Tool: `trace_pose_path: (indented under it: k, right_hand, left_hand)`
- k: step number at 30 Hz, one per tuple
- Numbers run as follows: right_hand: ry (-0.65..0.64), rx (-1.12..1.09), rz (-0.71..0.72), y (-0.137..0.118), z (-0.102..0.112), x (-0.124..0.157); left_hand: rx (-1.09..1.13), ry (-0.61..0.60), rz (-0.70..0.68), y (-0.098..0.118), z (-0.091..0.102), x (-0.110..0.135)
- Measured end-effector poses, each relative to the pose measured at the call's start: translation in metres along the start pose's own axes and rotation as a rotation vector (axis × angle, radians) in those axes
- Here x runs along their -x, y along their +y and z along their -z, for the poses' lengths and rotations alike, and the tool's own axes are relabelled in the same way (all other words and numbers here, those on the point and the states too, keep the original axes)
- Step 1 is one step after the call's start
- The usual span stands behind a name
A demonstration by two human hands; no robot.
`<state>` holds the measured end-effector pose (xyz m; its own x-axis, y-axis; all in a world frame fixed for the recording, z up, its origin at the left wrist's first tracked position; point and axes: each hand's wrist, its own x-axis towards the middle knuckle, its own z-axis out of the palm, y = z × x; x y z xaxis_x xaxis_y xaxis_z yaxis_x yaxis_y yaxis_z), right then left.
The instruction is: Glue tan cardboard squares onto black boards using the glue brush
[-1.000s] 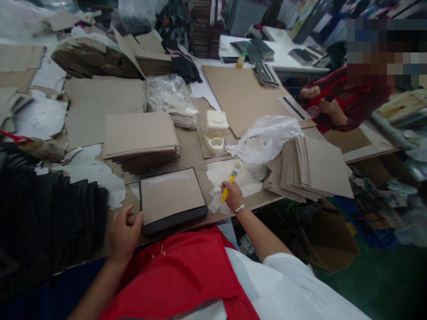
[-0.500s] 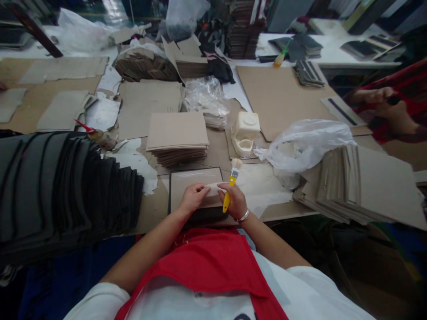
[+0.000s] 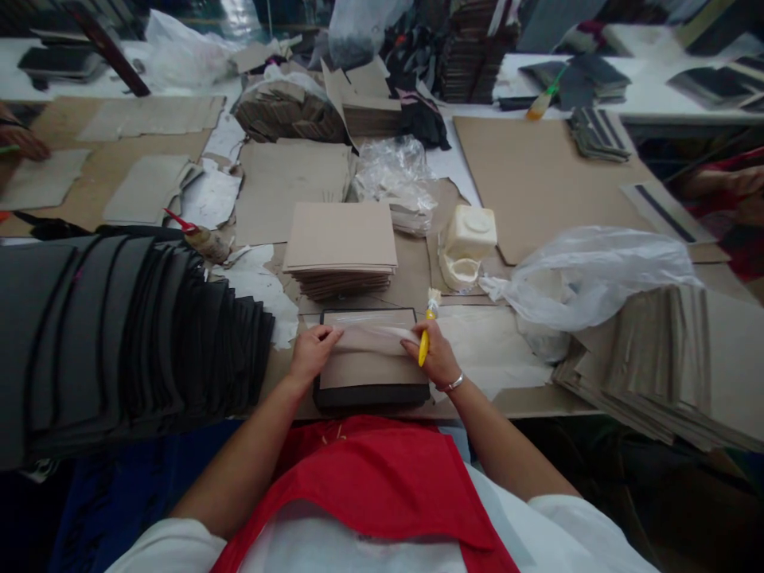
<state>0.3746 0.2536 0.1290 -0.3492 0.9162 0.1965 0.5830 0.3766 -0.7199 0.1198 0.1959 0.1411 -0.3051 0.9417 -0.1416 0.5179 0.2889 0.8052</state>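
1. A thin, whitish, translucent strip (image 3: 379,338) is stretched crosswise between both hands, over a flat rectangular panel with a brown cardboard face (image 3: 370,370) and a black border (image 3: 370,395), which lies at the table's near edge.
2. The left hand (image 3: 313,352) pinches the strip's left end between thumb and fingers.
3. The right hand (image 3: 438,354) grips the strip's right end and also keeps a yellow-handled brush with pale bristles (image 3: 424,348) tucked in its grasp, bristles pointing away from the body. A silver-coloured bracelet (image 3: 454,382) circles that wrist.
4. Just beyond the panel stands a stack of rectangular brown cardboard sheets (image 3: 340,239); to its right is a cream plastic container with a cut-open side (image 3: 474,231).
5. Farther right, a milky, crumpled plastic bag (image 3: 597,270) lies near a leaning pile of brown boards (image 3: 656,350).
6. To the left sits a long row of overlapping dark-grey sheets (image 3: 119,318), with a grimy, red-nozzled bottle (image 3: 208,243) behind it.
7. Small yellowish marks on the red cloth apron (image 3: 382,477) cannot be read; no lettering elsewhere is legible.
8. At the far left, a co-worker's hand (image 3: 27,142) is near a pale sheet; a co-worker's red sleeve (image 3: 746,231) shows at the right edge.
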Motion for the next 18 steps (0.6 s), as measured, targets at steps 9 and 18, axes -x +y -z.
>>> trace_pose_path:
  k: [9, 18]
  right_hand:
    - [0.008, -0.094, -0.097, 0.004, -0.013, -0.023]
    - [-0.069, 0.165, 0.105, 0.007, -0.021, -0.009]
  left_hand:
    - [-0.109, 0.015, 0.091, -0.014, 0.002, -0.02]
    - [-0.15, 0.006, 0.059, -0.02, 0.005, -0.026]
